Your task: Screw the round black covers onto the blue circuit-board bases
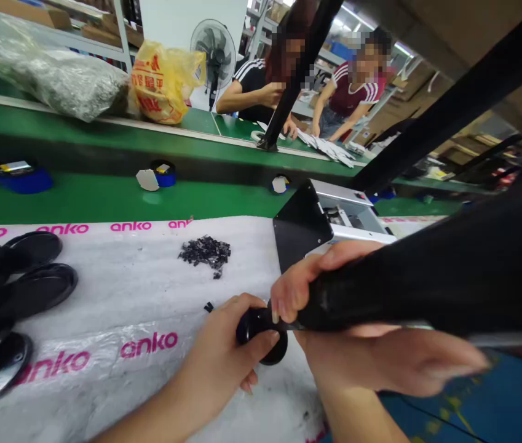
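My left hand (228,344) is closed on a small, glossy black round part (273,349), thumb across its near face. Curled fingers of my right hand (295,292) meet the upper right edge of that part. A long, blurred black object (403,277) reaches in from the right, close to the camera, and covers the middle of my right hand. Whether the hand grips this object or something behind it, I cannot make out. Just left of my left hand lies a small black scrap (209,307). Beyond both hands sits a heap of small black pieces (206,252).
Black round shells (42,286) crowd the left of the white foam sheet (117,295). A silver and black machine (304,224) stands behind my right hand. Blue round parts (166,178) rest on the green belt (90,200). Two people are across the belt, beyond black posts (297,61).
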Demonstrator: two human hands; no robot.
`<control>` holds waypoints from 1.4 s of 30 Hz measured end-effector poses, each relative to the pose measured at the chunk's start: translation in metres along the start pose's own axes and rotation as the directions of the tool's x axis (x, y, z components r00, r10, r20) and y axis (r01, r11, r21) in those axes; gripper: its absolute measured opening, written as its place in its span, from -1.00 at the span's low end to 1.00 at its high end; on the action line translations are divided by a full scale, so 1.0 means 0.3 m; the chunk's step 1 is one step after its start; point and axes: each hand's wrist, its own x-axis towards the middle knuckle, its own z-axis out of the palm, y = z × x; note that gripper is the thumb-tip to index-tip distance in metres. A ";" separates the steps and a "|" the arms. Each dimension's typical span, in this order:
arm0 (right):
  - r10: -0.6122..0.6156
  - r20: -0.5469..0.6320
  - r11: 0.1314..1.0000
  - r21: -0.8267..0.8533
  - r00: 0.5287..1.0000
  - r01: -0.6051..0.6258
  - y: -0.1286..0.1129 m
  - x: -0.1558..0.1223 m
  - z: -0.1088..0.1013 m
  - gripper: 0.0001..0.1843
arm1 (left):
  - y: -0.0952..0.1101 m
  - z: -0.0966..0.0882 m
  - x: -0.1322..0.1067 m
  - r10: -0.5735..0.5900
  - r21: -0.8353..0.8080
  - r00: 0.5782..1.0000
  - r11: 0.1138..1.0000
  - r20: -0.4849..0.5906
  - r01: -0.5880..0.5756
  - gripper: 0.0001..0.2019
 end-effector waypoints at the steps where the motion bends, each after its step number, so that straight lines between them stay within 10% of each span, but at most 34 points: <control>1: -0.041 -0.009 0.999 0.015 0.999 0.041 0.005 -0.004 0.004 -0.43 | 0.001 0.001 0.001 0.000 -0.008 1.000 1.000 -0.007 0.000 -0.72; 16: -0.112 -0.089 0.976 0.178 0.990 0.126 0.089 -0.021 0.014 -0.49 | 0.001 0.019 -0.002 -0.008 -0.037 0.998 0.999 -0.064 0.006 -0.56; 21: -0.150 -0.155 0.957 0.224 0.976 0.183 0.033 0.019 -0.095 -0.42 | -0.007 0.009 -0.003 0.043 0.206 0.996 0.978 -0.075 -0.027 -0.57; 26: -0.468 -0.406 0.883 -0.185 0.785 0.431 -0.057 0.087 -0.310 -0.41 | -0.029 -0.035 0.003 0.374 0.715 0.927 0.651 -0.013 -0.253 -0.50; 31: -0.385 -0.350 0.922 -0.175 0.854 0.344 0.008 0.111 -0.398 -0.47 | -0.075 -0.070 0.023 0.509 0.746 0.849 0.510 0.139 -0.428 -0.32; 42: -0.122 -0.171 0.989 0.066 0.978 0.135 -0.064 -0.003 -0.132 -0.33 | -0.004 -0.036 0.024 0.374 0.590 0.919 0.716 0.127 -0.373 -0.44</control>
